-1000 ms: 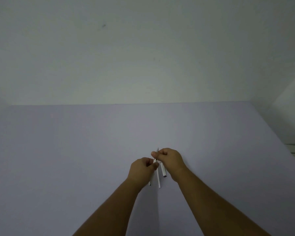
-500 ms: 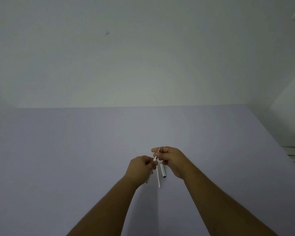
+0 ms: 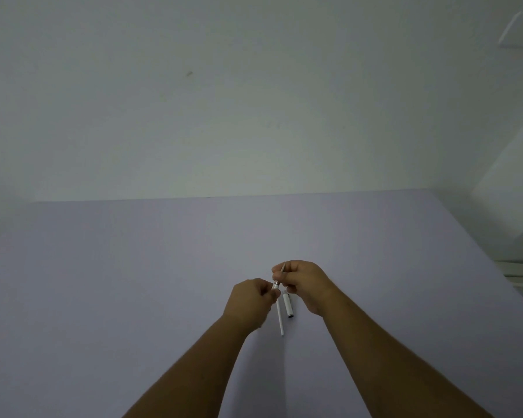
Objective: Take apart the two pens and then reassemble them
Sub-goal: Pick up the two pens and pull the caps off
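Compared with the earlier frame, the right hand (image 3: 305, 282) is drawing a thin refill (image 3: 282, 270) farther from the barrel (image 3: 275, 286) pinched in the left hand (image 3: 252, 300). Disassembly is partway; a white tube (image 3: 280, 316) and cap (image 3: 287, 304) are lying on the table (image 3: 133, 282), axes near-to-far.

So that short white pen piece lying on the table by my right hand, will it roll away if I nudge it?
Probably, if pushed sideways: the short white piece looks round and smooth, lying flat on the bare table. It seems small and hollow, so likely light and easily flicked. A clip would stop it, but I can't make one out.
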A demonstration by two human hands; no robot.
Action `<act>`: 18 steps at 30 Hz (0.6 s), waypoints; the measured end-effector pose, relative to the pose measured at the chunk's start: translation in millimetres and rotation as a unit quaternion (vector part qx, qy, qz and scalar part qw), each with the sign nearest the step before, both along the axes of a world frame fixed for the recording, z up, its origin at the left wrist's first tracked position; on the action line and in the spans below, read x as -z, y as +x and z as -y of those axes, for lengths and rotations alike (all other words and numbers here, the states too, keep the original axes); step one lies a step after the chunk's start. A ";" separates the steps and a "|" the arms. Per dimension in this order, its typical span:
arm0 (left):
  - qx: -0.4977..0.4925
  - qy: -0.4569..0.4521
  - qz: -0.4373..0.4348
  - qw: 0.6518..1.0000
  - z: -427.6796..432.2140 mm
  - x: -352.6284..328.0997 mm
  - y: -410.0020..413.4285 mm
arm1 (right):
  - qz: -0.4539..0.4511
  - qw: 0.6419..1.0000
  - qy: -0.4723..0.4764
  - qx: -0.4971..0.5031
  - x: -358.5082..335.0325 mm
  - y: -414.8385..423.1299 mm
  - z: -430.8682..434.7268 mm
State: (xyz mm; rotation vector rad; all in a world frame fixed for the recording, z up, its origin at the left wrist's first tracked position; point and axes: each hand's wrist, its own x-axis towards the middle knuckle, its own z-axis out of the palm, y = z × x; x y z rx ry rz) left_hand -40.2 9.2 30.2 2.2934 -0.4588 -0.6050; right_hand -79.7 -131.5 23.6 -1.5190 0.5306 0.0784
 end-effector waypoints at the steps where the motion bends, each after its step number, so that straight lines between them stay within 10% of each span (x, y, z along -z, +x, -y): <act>1: -0.001 0.002 0.004 1.000 -0.6 -0.6 0.0 | 0.002 1.000 0.007 -0.005 -0.8 -0.1 0.6; 18: -0.001 0.001 0.020 1.000 -4.1 -5.6 -1.1 | 0.000 1.000 -0.010 -0.006 -6.8 -4.0 -1.2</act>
